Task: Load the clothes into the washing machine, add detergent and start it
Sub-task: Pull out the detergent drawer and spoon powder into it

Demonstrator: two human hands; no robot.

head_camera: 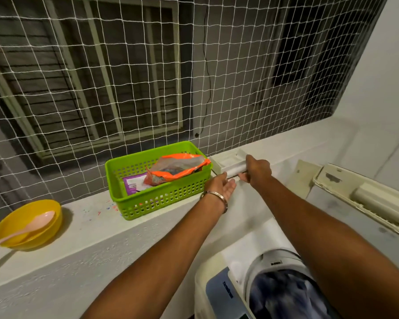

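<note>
Both hands: on white plastic detergent tray [228,164], centre frame, on ledge [78,238].
Right hand [259,170]: fingers curled round tray's front edge.
Left hand [224,185]: open, palm up, just under tray.
Advice: I'd lift it level beside green plastic basket [157,196].

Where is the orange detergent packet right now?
The orange packet lies in the green basket on the ledge, centre of the head view, just left of both hands.

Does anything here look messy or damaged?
Yes. Small coloured specks are scattered on the ledge beside the green basket, like spilled powder. The cream panel at the right has patches of chipped paint.
</note>
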